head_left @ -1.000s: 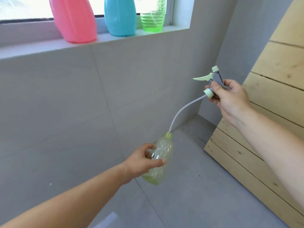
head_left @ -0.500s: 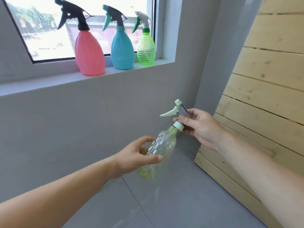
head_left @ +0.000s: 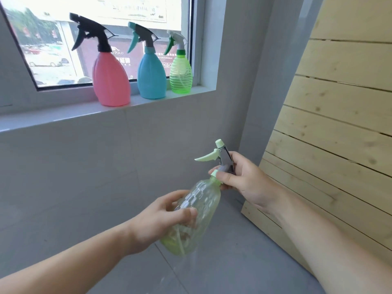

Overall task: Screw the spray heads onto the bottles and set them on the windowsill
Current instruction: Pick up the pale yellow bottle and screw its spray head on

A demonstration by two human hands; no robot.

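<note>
1. We see the left hand (head_left: 161, 221) wrapped around the belly of a pale green clear bottle (head_left: 197, 211), its grip clamped on it; the bottle tilts up toward the right, held above the grey floor (head_left: 233, 262).
2. The right hand (head_left: 244, 183) has its grip closed on the spray head (head_left: 218, 155), fingertips pinching the light green collar at the bottle's neck. The trigger points left.
3. On the windowsill (head_left: 63, 115) stand three capped bottles in a row: a pink bottle (head_left: 111, 81), a blue bottle (head_left: 151, 78) and a green ribbed bottle (head_left: 181, 74), close together.
4. No label shows on any bottle. Through the window (head_left: 53, 49) we read "POLO" on a shopfront; other signage is too blurred.
5. A pale wooden panel (head_left: 339, 124) leans at right.
</note>
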